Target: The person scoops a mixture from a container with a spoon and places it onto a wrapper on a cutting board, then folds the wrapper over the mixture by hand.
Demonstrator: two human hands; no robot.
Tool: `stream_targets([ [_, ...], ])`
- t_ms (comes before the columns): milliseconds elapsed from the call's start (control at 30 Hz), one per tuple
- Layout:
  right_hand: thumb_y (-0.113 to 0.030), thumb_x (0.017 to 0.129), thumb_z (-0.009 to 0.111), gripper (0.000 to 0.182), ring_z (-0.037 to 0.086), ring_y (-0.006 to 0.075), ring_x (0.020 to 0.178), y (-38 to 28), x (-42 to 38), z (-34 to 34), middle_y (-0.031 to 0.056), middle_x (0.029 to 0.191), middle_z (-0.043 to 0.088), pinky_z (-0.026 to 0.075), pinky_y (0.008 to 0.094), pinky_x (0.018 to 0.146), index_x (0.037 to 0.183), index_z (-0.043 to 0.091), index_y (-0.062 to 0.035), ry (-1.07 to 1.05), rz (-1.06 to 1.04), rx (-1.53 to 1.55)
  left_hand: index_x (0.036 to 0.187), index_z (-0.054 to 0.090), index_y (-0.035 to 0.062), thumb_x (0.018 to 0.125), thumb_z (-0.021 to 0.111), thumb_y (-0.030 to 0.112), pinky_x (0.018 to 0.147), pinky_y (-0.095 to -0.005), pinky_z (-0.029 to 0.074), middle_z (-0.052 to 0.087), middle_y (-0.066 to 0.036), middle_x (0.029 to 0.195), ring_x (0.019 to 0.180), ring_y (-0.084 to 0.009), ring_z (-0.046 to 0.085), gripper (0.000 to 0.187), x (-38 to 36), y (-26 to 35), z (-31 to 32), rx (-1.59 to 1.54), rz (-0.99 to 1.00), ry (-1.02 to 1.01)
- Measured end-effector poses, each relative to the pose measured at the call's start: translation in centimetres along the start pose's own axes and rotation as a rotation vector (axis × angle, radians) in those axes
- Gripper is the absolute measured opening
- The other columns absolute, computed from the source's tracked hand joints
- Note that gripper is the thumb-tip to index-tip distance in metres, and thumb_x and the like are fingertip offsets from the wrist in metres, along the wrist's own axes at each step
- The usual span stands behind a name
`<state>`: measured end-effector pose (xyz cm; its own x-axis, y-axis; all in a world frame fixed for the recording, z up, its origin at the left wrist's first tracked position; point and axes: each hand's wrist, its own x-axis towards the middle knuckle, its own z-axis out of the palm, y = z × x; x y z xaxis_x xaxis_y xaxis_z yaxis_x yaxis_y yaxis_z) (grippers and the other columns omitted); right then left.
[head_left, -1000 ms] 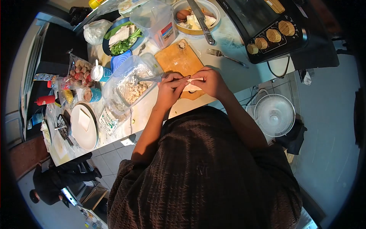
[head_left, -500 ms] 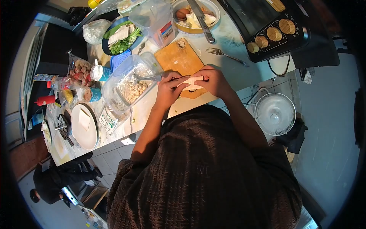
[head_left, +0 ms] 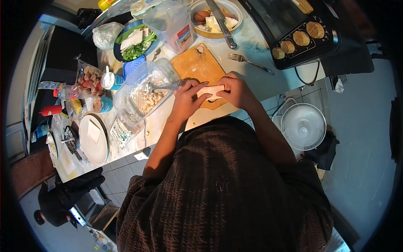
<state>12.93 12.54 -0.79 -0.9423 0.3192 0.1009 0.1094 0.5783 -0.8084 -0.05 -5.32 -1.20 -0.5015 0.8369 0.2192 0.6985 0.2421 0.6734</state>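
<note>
Over the lower part of a wooden cutting board [head_left: 195, 63], both of my hands hold a pale roll [head_left: 213, 91], made of a thin, soft sheet whose exact kind I cannot make out. My left hand [head_left: 187, 101] pinches the roll's left end, fingers behind and thumb in front. At the other end, my right hand [head_left: 238, 93] grips it with thumb and fingertips. Left of my hands is a clear plastic tub [head_left: 126, 110] with a pale chopped mixture [head_left: 147, 101] inside. A utensil handle [head_left: 170, 86] leans from the tub towards my left hand.
A fork [head_left: 250, 64] lies right of the board, near a black toaster oven [head_left: 308, 42]. Behind stands a bowl [head_left: 202, 33] with a knife [head_left: 222, 23] across it. A white plate [head_left: 90, 147] and seasoning tubs stand left. A fan [head_left: 303, 126] is on the floor.
The roll sits slightly further left in my fingers, and my thumbs have shifted along it. Both hands keep hold of it. The person at the lower left has moved their legs.
</note>
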Motion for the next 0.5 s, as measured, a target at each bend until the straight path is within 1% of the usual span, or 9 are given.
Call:
stream_targets([
  [33, -0.007, 0.069, 0.076, 0.027, 0.062, 0.029, 0.075, 0.1, 0.1, 0.1, 0.0154, 0.09, 0.059, 0.051, 0.0358, 0.069, 0.093, 0.067, -0.001, 0.0, 0.0, 0.001, 0.11, 0.069, 0.0156, 0.076, 0.077, 0.026, 0.082, -0.0367, 0.035, 0.061, -0.003, 0.099, 0.093, -0.0219, 0.057, 0.037, 0.1, 0.1, 0.0, 0.034, 0.042, 0.02],
  [100, -0.008, 0.07, 0.076, 0.024, 0.055, 0.0218, 0.071, 0.4, 0.3, 0.1, 0.01, 0.089, 0.058, 0.047, 0.0312, 0.066, 0.09, 0.064, -0.0015, 0.005, -0.028, 0.012, 0.109, 0.069, 0.0154, 0.077, 0.077, 0.027, 0.083, -0.0372, 0.035, 0.061, -0.003, 0.099, 0.095, -0.0226, 0.057, 0.036, 0.2, 0.0, 0.0, 0.029, 0.029, 0.001],
  [233, -0.008, 0.073, 0.074, 0.023, 0.056, 0.0231, 0.072, 0.3, 0.9, -0.3, 0.0103, 0.086, 0.058, 0.047, 0.0316, 0.067, 0.091, 0.062, -0.0006, -0.004, -0.061, 0.045, 0.104, 0.068, 0.0137, 0.079, 0.075, 0.029, 0.084, -0.0398, 0.034, 0.062, -0.004, 0.099, 0.099, -0.0243, 0.058, 0.03, 0.6, -0.1, 0.2, -0.001, -0.031, -0.032],
  [300, -0.007, 0.073, 0.074, 0.023, 0.063, 0.0259, 0.077, 0.1, 1.3, -0.6, 0.0148, 0.087, 0.063, 0.05, 0.0348, 0.069, 0.091, 0.061, -0.0002, -0.046, 0.01, 0.096, 0.105, 0.067, 0.0136, 0.079, 0.074, 0.029, 0.085, -0.0406, 0.033, 0.062, -0.004, 0.1, 0.1, -0.0242, 0.058, 0.031, 0.7, 0.0, 0.1, 0.019, -0.045, -0.05],
  [333, -0.007, 0.073, 0.074, 0.023, 0.063, 0.0259, 0.077, -0.1, 1.5, -0.8, 0.0148, 0.087, 0.063, 0.05, 0.0348, 0.069, 0.091, 0.061, -0.0002, -0.045, 0.009, 0.096, 0.106, 0.066, 0.0135, 0.08, 0.074, 0.029, 0.085, -0.0414, 0.033, 0.062, -0.005, 0.101, 0.101, -0.0241, 0.058, 0.031, 0.8, 0.1, 0.0, 0.038, -0.06, -0.067],
  [400, -0.007, 0.078, 0.073, 0.024, 0.065, 0.0192, 0.083, -0.6, 1.8, -0.9, 0.0133, 0.091, 0.065, 0.051, 0.0318, 0.073, 0.097, 0.061, 0.0006, -0.089, 0.156, 0.185, 0.109, 0.065, 0.0129, 0.081, 0.073, 0.029, 0.086, -0.0417, 0.033, 0.063, -0.005, 0.103, 0.102, -0.0239, 0.058, 0.033, 0.9, 0.1, 0.2, 0.012, -0.093, -0.068],
  [433, -0.007, 0.078, 0.073, 0.024, 0.065, 0.0192, 0.083, -0.2, 1.9, -0.4, 0.0133, 0.091, 0.065, 0.051, 0.0318, 0.073, 0.097, 0.061, 0.0006, -0.088, 0.155, 0.185, 0.111, 0.064, 0.0122, 0.082, 0.072, 0.028, 0.088, -0.0421, 0.033, 0.064, -0.006, 0.105, 0.102, -0.0236, 0.059, 0.034, 1.0, 0.1, 0.2, -0.014, -0.127, -0.07],
  [467, -0.007, 0.079, 0.072, 0.025, 0.064, 0.0171, 0.086, 0.4, 2.1, 0.2, 0.0122, 0.093, 0.065, 0.051, 0.0305, 0.076, 0.1, 0.061, 0.0012, -0.031, 0.168, 0.345, 0.111, 0.064, 0.0122, 0.082, 0.072, 0.028, 0.088, -0.0421, 0.033, 0.064, -0.006, 0.105, 0.102, -0.0236, 0.059, 0.034, 1.0, 0.3, 0.1, -0.014, -0.126, -0.07],
  [500, -0.006, 0.081, 0.072, 0.026, 0.064, 0.015, 0.09, 1.1, 2.2, 0.8, 0.011, 0.095, 0.066, 0.051, 0.0293, 0.08, 0.103, 0.061, 0.0017, 0.026, 0.18, 0.506, 0.113, 0.062, 0.0119, 0.083, 0.072, 0.028, 0.09, -0.0417, 0.033, 0.064, -0.006, 0.106, 0.102, -0.023, 0.059, 0.036, 1.1, 0.5, 0.0, -0.091, -0.199, -0.074],
])
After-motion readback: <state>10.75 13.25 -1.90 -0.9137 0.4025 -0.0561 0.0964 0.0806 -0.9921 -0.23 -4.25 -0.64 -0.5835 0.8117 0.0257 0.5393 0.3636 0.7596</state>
